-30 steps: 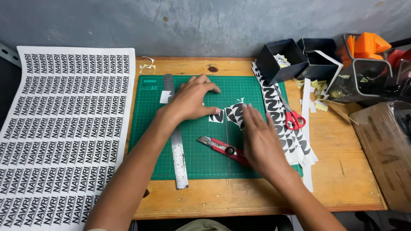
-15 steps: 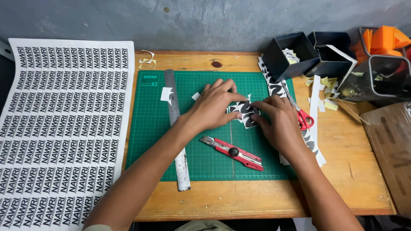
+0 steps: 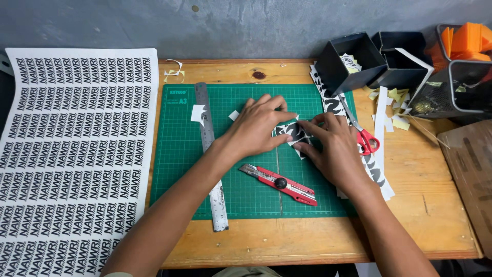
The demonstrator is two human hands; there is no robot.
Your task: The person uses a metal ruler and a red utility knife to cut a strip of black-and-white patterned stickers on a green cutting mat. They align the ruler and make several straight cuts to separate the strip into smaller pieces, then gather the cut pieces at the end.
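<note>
Both hands meet at middle of green cutting mat point(image 3: 179, 154) on wooden table point(image 3: 287, 241).

Left hand point(image 3: 259, 128) and right hand point(image 3: 333, 151) pinch small black-and-white cut-outs point(image 3: 293, 132) between fingertips, fingers closed on stack, palms low over mat.

To do well: square edges before pressing, keep stack flat on mat, hold lightly so paper not creased.

Red cutter point(image 3: 279, 183) lies just below hands, untouched. Steel ruler point(image 3: 211, 154) left of them, red-handled scissors point(image 3: 365, 137) right.

left hand point(image 3: 256, 128): bare, no rings | right hand point(image 3: 333, 151): bare | forearms: uncovered, no sleeves or watch
</note>
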